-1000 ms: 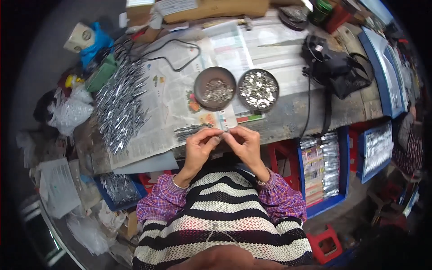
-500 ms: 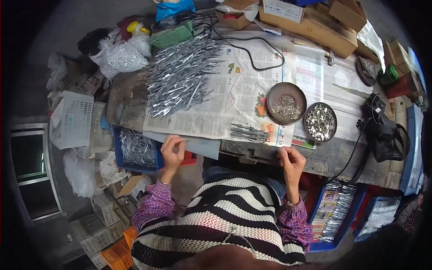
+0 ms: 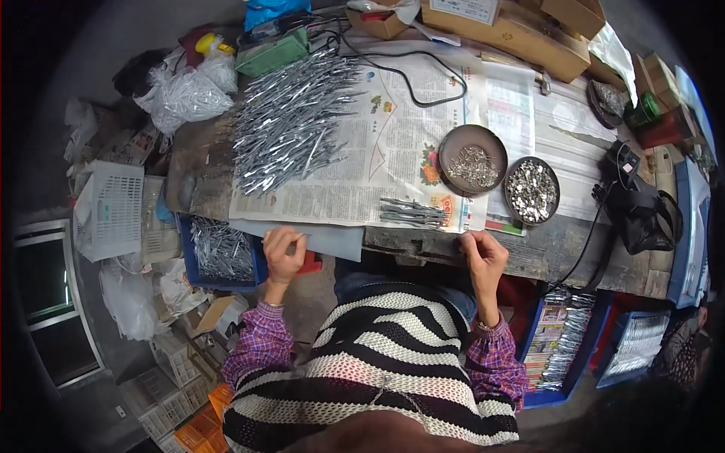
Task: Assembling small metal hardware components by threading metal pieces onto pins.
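Observation:
My left hand (image 3: 284, 253) is closed at the table's near edge, beside a grey sheet (image 3: 332, 240). Its thumb and forefinger are pinched together; whatever is between them is too small to make out. Near the printed paper's right front corner, my right hand (image 3: 485, 258) is also closed in a pinch, its contents hidden. Between the hands, several slim, dark metal pieces (image 3: 411, 214) lie in a small row on the newspaper (image 3: 355, 192). Farther off to the left spreads a large heap of slim, pointed silvery metal pieces (image 3: 291, 124).
Two round dishes stand at right: a brown dish (image 3: 495, 143) of tiny metal parts and a dark dish (image 3: 557, 198) of shiny ones. A black cable (image 3: 411, 87) loops behind. Blue bins (image 3: 259, 260) with metal pieces sit beside the table. Cardboard boxes (image 3: 513, 38) line the back.
The whole scene has shifted slightly left and up in the picture. Both hands stay pinched at the table's edge, with little movement.

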Motion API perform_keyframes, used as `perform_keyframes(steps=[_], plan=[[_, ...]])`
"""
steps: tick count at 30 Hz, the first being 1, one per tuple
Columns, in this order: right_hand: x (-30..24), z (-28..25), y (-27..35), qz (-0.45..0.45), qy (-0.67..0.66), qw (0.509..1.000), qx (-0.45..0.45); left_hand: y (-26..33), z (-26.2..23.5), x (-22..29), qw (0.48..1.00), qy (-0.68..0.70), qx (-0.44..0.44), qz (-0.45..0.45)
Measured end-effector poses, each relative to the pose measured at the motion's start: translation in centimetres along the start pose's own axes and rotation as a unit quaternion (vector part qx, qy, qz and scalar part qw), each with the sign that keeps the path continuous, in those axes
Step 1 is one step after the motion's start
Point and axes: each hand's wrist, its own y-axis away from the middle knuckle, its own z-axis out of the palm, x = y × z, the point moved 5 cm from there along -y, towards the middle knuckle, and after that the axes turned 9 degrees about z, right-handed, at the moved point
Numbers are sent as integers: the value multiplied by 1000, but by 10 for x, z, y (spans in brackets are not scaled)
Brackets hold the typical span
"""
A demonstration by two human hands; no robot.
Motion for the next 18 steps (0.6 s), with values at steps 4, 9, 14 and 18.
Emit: perform_keyframes(steps=[4,9,14,18], plan=[[-7,0,0,-22,-7,1000,-5,-16,13,11,978,183,31,-95],[-2,0,0,-27,-12,1000,9,-100,58,74,957,280,-49,-53],[-7,2,0,-56,19,998,2,-139,104,116,958,267,-82,62],[-6,-1,2,-62,21,998,7,-139,107,131,950,278,-94,108]])
